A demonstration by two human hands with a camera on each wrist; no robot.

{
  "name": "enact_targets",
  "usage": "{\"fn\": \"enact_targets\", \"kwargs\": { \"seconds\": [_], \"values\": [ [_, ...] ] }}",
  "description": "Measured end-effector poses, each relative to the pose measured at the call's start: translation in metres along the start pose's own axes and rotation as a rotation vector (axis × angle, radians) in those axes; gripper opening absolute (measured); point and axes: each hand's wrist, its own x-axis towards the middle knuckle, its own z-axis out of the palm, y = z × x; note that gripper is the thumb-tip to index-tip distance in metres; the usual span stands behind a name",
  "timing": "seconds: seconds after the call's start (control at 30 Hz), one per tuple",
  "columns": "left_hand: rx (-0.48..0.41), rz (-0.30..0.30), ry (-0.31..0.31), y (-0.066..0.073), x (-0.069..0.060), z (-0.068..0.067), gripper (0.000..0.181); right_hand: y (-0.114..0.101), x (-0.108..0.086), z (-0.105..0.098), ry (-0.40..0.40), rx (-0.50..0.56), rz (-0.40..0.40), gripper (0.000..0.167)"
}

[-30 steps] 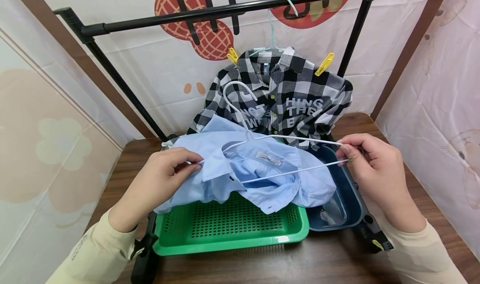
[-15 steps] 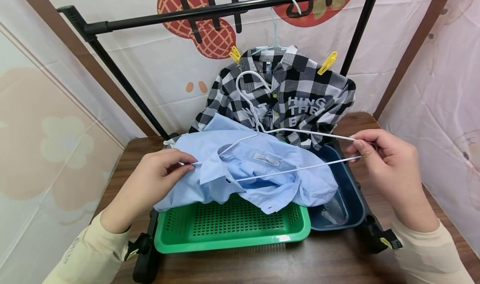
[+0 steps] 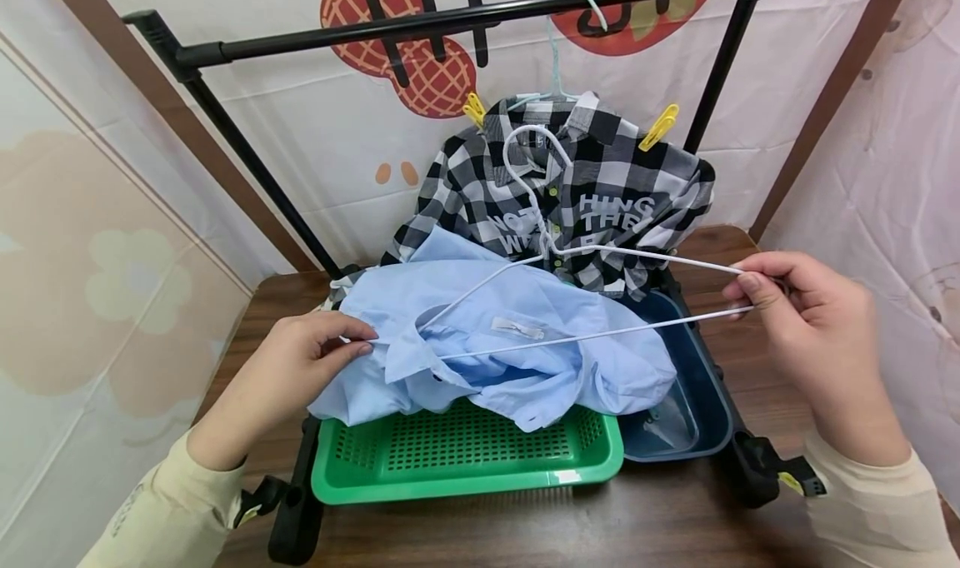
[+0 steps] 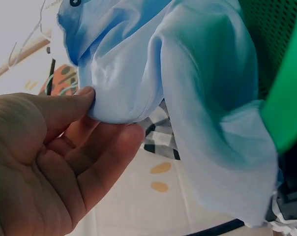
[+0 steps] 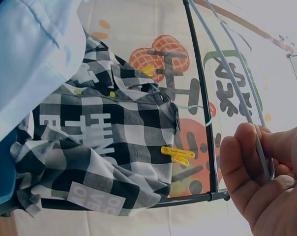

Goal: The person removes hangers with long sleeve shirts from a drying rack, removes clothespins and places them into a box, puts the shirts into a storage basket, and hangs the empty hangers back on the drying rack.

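Note:
A light blue shirt (image 3: 480,301) lies over a green basket (image 3: 465,460), collar toward the camera. The left hand (image 3: 288,372) pinches the shirt's left shoulder with thumb and fingers; in the left wrist view the cloth (image 4: 124,93) sits at the fingertips of that hand (image 4: 65,157). The right hand (image 3: 817,335) grips the right end of a white wire hanger (image 3: 645,256), also seen in the right wrist view as a bent wire (image 5: 237,88) held in the curled hand (image 5: 269,182). The hanger's left part runs into the shirt's neck opening.
A black-and-white checked shirt (image 3: 637,176) hangs behind on a pale hanger from a black rack bar (image 3: 450,25), with yellow clips (image 3: 660,127) at its shoulders. A dark blue bin (image 3: 708,401) stands right of the basket on the wooden table (image 3: 562,535).
The right hand has moved right with the hanger, whose hook has shifted right and up. The left hand has moved slightly left, and the blue collar has shifted left with it.

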Motion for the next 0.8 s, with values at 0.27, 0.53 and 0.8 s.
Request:
{"fn": "enact_targets", "kwargs": {
  "seconds": [0.27,0.53,0.8],
  "values": [
    [0.01,-0.044,-0.044,-0.013,-0.005,0.0,0.012,0.002,0.001,-0.006,0.019,0.028,0.018,0.009],
    [0.006,-0.115,-0.096,-0.027,-0.011,-0.002,0.01,0.0,0.003,-0.009,0.041,0.01,0.007,0.01],
    [-0.048,-0.194,-0.231,-0.033,-0.016,-0.005,0.013,-0.003,0.003,-0.01,0.064,-0.01,0.037,0.01]
  ]
}}
